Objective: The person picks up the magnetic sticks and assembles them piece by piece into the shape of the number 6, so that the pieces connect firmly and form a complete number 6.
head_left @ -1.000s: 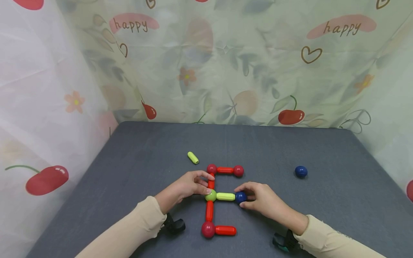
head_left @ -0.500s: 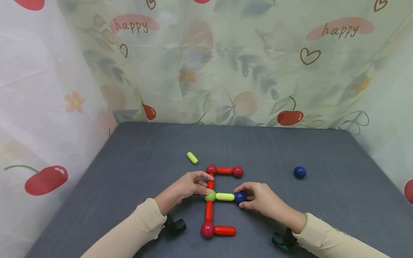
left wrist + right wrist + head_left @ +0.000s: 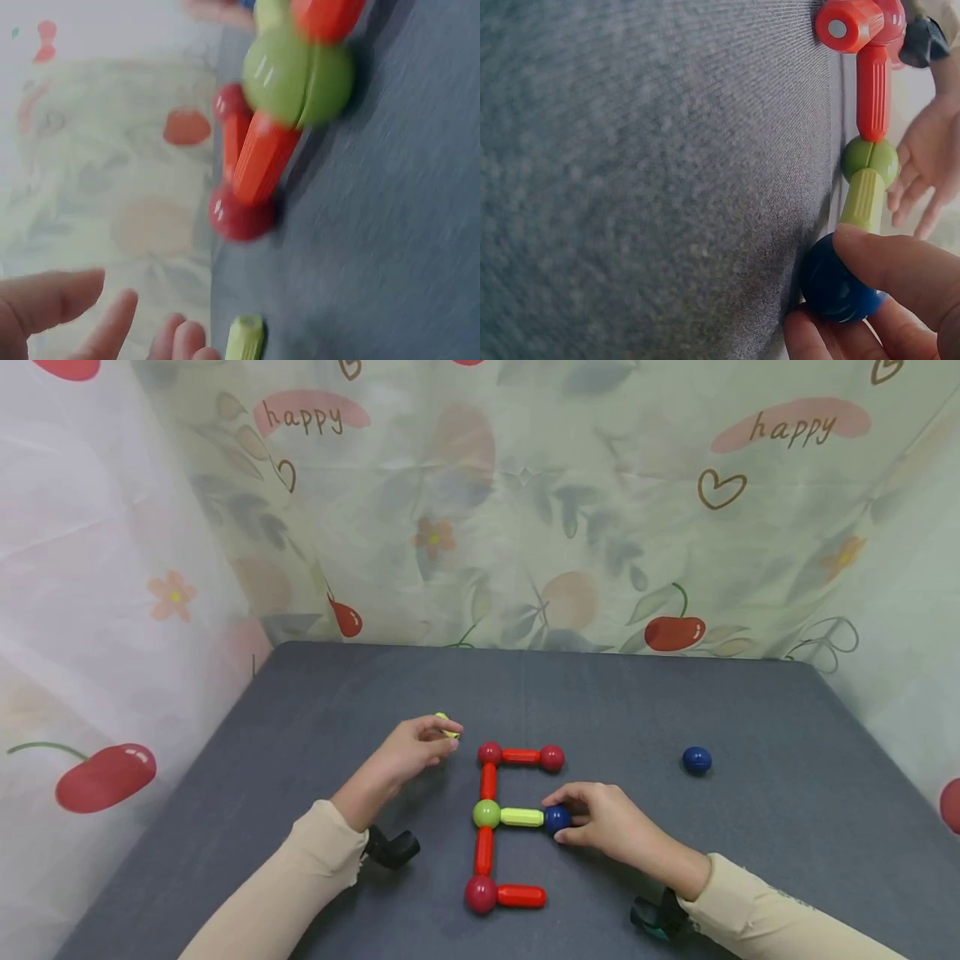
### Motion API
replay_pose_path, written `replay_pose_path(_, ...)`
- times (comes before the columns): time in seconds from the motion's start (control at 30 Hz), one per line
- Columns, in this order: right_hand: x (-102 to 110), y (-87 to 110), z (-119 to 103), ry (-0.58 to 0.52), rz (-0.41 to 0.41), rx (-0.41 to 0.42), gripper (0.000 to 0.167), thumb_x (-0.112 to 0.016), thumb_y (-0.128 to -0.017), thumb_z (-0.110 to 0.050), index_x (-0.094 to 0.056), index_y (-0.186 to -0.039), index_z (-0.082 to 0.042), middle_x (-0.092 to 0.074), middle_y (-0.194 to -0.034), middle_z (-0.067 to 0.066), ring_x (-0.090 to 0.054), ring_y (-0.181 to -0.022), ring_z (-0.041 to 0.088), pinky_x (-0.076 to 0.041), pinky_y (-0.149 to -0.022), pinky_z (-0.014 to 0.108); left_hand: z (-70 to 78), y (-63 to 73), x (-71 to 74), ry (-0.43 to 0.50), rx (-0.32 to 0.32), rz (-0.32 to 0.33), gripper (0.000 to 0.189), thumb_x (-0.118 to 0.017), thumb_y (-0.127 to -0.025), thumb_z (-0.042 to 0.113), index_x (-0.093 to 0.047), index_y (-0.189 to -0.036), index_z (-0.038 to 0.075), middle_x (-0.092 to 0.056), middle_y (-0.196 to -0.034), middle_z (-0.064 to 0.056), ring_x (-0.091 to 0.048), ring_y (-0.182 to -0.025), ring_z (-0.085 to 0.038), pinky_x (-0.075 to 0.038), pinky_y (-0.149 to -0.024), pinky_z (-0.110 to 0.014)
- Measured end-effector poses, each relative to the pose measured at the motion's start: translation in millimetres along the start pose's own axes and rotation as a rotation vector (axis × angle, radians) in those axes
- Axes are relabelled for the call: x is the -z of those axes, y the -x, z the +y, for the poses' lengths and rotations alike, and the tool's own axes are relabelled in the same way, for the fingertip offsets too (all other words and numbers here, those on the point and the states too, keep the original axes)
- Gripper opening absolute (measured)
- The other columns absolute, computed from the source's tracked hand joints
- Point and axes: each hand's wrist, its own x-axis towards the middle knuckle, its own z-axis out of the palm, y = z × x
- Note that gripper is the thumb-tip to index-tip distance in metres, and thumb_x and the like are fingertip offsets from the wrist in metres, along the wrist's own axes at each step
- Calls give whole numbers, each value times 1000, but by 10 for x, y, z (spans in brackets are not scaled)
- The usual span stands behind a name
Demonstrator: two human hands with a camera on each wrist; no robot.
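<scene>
Magnetic rods and balls lie joined in an E-like shape. At its centre is a green ball [image 3: 487,814], from which a yellow-green rod [image 3: 521,817] runs to a blue ball [image 3: 557,819]. My right hand [image 3: 618,822] pinches that blue ball between thumb and fingers, as the right wrist view also shows. My left hand [image 3: 405,752] reaches over a loose yellow-green rod [image 3: 245,339]; its fingers overlap the rod in the head view but are spread beside it in the left wrist view. Red rods [image 3: 483,852] and dark red balls [image 3: 481,893] form the rest of the shape.
A second blue ball [image 3: 697,761] sits apart at the right on the dark grey table [image 3: 600,710]. A patterned cloth [image 3: 517,527] hangs behind the table and at its sides. Each wrist wears a black camera mount [image 3: 393,850].
My left hand has let go of the green ball and moved up and left to the loose yellow-green rod. My right hand stays at the blue ball.
</scene>
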Motion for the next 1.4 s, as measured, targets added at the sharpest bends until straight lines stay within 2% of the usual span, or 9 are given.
replay_pose_path(0.13, 3, 4, 4, -6, -1, -7, 34, -82, -75, -8, -71, -106, -16, -68, -110, 3, -67, -101, 19, -55, -85, 36, 1, -151, 119, 60, 28, 82, 34, -59, -96, 13, -58, -130, 5, -60, -121, -16, -59, -113, -32, -47, -98, -44)
replay_pose_path(0.23, 1, 4, 6, -12, -7, -9, 34, -82, -75, -9, -71, -106, -16, -68, -110, 3, -66, -101, 18, -55, -85, 36, -27, -276, 170, 88, 89, 114, 36, -59, -96, 11, -55, -131, 3, -58, -124, -18, -59, -113, -31, -49, -96, -41)
replay_pose_path(0.37, -1, 5, 9, -16, -9, -1, 34, -82, -75, -9, -71, -106, -16, -68, -110, 3, -67, -101, 18, -55, -85, 36, -73, -431, 203, 108, 169, 130, 38, -59, -96, 10, -52, -132, 0, -57, -127, -19, -62, -108, -27, -51, -92, -35)
replay_pose_path(0.5, 0, 5, 16, -16, -12, 6, 34, -82, -75, -9, -71, -106, -16, -68, -110, 3, -67, -101, 19, -55, -85, 36, -108, -533, 195, 126, 210, 131, 40, -61, -94, 8, -50, -132, -3, -56, -128, -22, -62, -108, -28, -52, -90, -33)
replay_pose_path(0.7, 3, 2, 25, -9, -11, 19, 34, -82, -75, -9, -71, -107, -16, -68, -110, 2, -66, -100, 18, -55, -84, 35, -79, -575, 143, 56, 219, 140, 50, -71, -88, 15, -48, -129, -3, -52, -130, -21, -58, -116, -34, -50, -96, -38)
replay_pose_path(0.8, 5, 2, 27, -7, -7, 24, 34, -82, -75, -9, -71, -107, -15, -68, -109, 2, -66, -99, 17, -55, -84, 35, -56, -600, 107, -62, 222, 162, 52, -76, -84, 20, -52, -125, -1, -55, -124, -18, -61, -104, -29, -52, -92, -36)
replay_pose_path(0.97, 7, 2, 26, -9, -6, 23, 34, -82, -75, -9, -71, -107, -15, -68, -109, 2, -66, -98, 17, -55, -84, 36, -34, -643, 57, -230, 228, 192, 46, -80, -80, 20, -59, -116, 2, -58, -111, -13, -58, -80, -19, -53, -75, -30)
replay_pose_path(1.2, 12, 9, 12, -11, -4, 17, 33, -82, -76, -8, -70, -106, -15, -68, -109, 2, -66, -100, 18, -55, -85, 37, -13, -645, 48, -216, 247, 192, 47, -82, -78, 14, -58, -118, 5, -57, -109, -13, -57, -79, -19, -51, -75, -29)
replay_pose_path(1.4, 3, 8, 7, -4, -1, 11, 33, -82, -75, -8, -70, -106, -15, -69, -109, 2, -66, -100, 19, -55, -85, 37, -7, -600, 77, -224, 223, 200, 47, -82, -76, 10, -56, -115, 8, -54, -101, -12, -55, -76, -19, -47, -66, -25)
